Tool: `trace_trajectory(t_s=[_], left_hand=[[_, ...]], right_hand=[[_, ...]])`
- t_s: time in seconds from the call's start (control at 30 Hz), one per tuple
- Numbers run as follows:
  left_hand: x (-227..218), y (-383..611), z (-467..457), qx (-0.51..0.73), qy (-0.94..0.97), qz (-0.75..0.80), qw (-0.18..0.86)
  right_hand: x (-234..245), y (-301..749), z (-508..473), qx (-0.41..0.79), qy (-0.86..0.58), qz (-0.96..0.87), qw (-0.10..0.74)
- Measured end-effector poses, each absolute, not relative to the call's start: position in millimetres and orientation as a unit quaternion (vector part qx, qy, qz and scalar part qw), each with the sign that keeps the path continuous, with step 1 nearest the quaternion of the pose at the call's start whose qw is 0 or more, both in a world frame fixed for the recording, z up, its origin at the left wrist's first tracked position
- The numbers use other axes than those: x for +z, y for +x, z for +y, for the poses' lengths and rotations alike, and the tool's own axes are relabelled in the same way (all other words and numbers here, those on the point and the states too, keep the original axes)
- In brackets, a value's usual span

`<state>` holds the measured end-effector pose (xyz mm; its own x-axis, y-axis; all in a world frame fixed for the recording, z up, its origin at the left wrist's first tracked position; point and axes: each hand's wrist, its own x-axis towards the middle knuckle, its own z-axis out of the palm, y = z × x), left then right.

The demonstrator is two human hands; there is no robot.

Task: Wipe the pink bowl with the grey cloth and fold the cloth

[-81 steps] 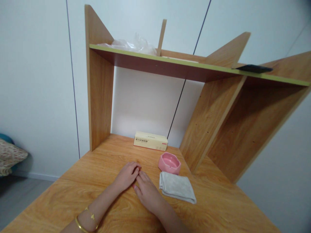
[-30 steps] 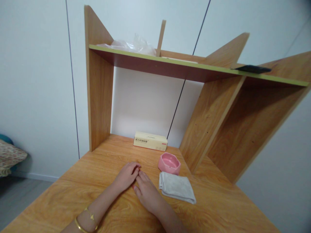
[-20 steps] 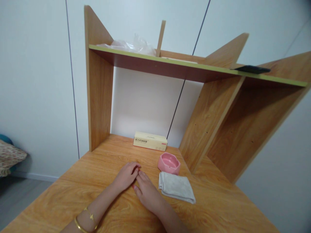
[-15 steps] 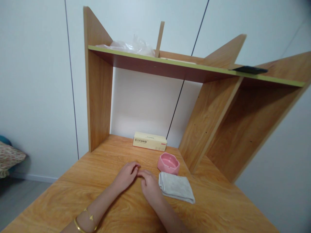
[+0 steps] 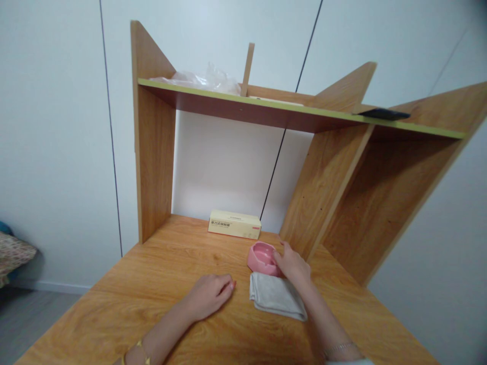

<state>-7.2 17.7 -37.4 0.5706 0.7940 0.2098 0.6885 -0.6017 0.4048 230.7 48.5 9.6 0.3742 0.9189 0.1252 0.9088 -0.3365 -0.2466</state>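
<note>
Landmark for all positions: grey folded cloth (image 5: 277, 296), laid flat on the wooden desk (image 5: 182, 253).

Pink dish (image 5: 261, 263), notched at the rim, is placed just beyond the cloth, toward its left part. Whether dish and cloth are touching cannot be told; a narrow overlap is shown in this view. Cream box (image 5: 235, 225) is set farther beyond the cloth and to its left, with the dish left between. Wooden partition (image 5: 327, 187) is seen beyond the cloth and to its right.

Right hand (image 5: 293, 263) is held beyond the cloth's far right corner, at the right side of the dish. It is partly open, thumb and forefinger parted, with the thumb brought over the rim. Contact is not confirmed, and the other fingers are mostly hidden. Left hand (image 5: 211, 296) is rested to the left of the cloth, well apart from the dish. Its fingers are half curled; nothing is seen in it, but the palm is hidden.

Handling notes (judgement): the wall is best pinched between thumb inside and fingers outside, clear of the notches, where less edge is offered. Smooth, rigid walls are presumed, so an even, moderate squeeze is advised. The right forearm should be kept clear of the cloth, lest its folds be dragged.
</note>
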Motion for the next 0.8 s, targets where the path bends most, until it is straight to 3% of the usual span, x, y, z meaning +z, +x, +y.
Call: trace_trajectory(t_s=[0.3,0.8], left_hand=[[-36,3,7,0.175,0.89,0.403,0.121],[-42,1,6,0.161,0.908,0.379,0.082]], right_hand=[[-10,240,73,0.092,-0.794,-0.585,0.134],[-13,83,105,0.261,-0.685,-0.66,0.161]])
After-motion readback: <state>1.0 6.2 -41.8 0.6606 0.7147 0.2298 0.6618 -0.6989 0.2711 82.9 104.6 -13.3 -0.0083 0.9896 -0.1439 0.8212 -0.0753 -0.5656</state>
